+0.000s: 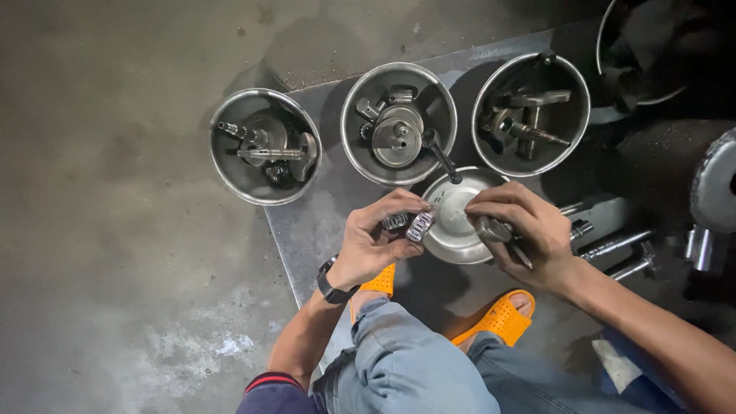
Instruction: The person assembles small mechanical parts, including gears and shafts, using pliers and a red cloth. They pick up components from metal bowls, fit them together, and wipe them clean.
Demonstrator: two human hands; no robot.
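Note:
My left hand (376, 241) pinches a small ribbed metal bearing cage (419, 227) between thumb and fingers; a second ribbed ring (395, 222) shows just beside it under the fingers. My right hand (521, 230) grips a short metal cylinder part (493, 228). Both hands meet over a shallow steel dish (452, 238) with a dark-handled tool (441, 153) leaning on its far rim. A black watch sits on my left wrist.
Three steel bowls (264, 146) (399, 123) (531, 115) holding crank and shaft parts stand in a row on a metal sheet (307, 230). Loose bolts and rods (613, 249) lie at right near a large round machine part (714, 192). My feet wear orange sandals (498, 318).

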